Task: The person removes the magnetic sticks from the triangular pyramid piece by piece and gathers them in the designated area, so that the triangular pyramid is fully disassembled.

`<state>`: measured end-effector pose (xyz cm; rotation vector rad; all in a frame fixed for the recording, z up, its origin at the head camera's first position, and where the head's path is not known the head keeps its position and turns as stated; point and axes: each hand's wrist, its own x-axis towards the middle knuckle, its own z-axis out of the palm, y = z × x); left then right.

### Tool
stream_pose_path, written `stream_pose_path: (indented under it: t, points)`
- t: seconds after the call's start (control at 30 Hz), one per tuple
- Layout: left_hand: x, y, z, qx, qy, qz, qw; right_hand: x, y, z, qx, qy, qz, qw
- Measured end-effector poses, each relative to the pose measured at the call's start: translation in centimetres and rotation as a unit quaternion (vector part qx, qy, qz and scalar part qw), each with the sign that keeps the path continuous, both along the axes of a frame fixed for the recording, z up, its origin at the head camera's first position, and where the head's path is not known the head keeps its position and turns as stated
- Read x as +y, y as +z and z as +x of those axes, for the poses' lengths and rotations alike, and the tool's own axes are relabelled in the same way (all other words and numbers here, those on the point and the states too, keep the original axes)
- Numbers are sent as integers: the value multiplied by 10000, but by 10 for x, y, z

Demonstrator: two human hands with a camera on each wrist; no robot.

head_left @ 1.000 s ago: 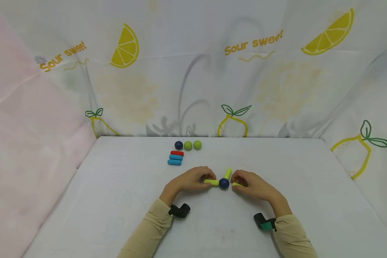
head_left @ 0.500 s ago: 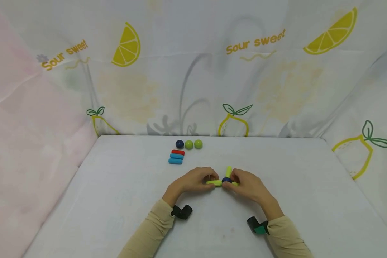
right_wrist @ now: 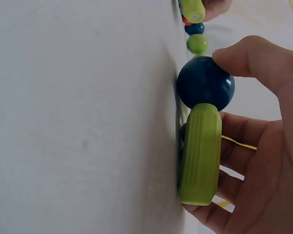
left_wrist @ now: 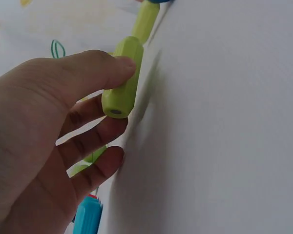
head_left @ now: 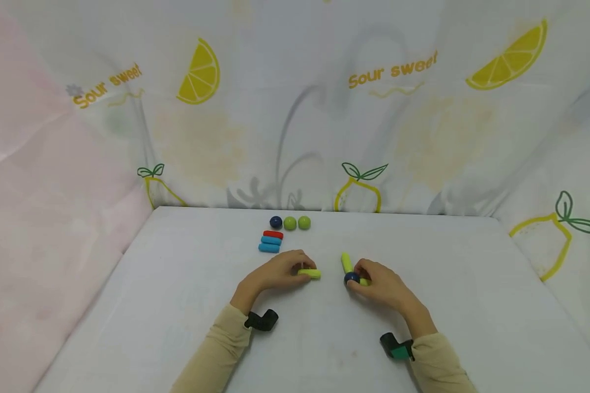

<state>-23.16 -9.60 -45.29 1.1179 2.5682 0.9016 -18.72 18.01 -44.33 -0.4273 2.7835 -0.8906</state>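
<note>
My left hand (head_left: 277, 273) pinches a yellow-green rod (left_wrist: 119, 100) between thumb and fingers, just over the white table; a small grey dot marks its near end. To the right, my right hand (head_left: 385, 286) holds a dark blue ball (right_wrist: 205, 84), its thumb pressed on the ball. One yellow-green rod (right_wrist: 200, 156) joins the ball and lies along the fingers. Another yellow-green rod (head_left: 346, 262) points away from the ball toward the back. A gap separates the left hand's rod from the ball.
Behind the hands, a dark blue ball (head_left: 276, 222) and two green balls (head_left: 290, 223) stand in a row. In front of them lie a red rod (head_left: 273, 234) and two blue rods (head_left: 269, 248). A printed cloth (head_left: 295, 109) hangs beyond the table's back edge.
My left hand has drawn away to the left with its rod. My right hand has shifted from the right-hand rod onto the ball, and the back rod now leans left.
</note>
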Motion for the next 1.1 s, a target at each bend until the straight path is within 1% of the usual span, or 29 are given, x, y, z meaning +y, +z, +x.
stream_pose_path:
  t: [0.13,0.27,0.4,0.5,0.57,0.67,0.8,0.93,1.1]
  points:
    - [-15,-5,2,292,292,96,9991,1,-2,3,44,106,-68,9999]
    - [-34,-8,4,379,600,174,9973,2,-5,5,53,197,-151,9997]
    - [-54,-7,3,309,1047,202,9938,4,-7,5,105,310,-75,9994]
    - [-65,-4,2,386,1311,277,9902,6,-5,3,219,371,-76,9990]
    - [-70,-3,1,492,1401,304,9884,6,-4,3,246,409,-84,9988]
    - [-76,-4,-1,650,1467,302,9866,8,-2,2,188,467,-139,9986]
    - [-78,-6,-3,857,1599,257,9831,10,-1,2,179,583,-177,9980]
    - [-77,-8,-5,900,1776,165,9798,12,-2,2,192,695,-213,9972]
    - [-78,-8,-6,941,1860,217,9778,14,-4,2,303,877,-249,9954]
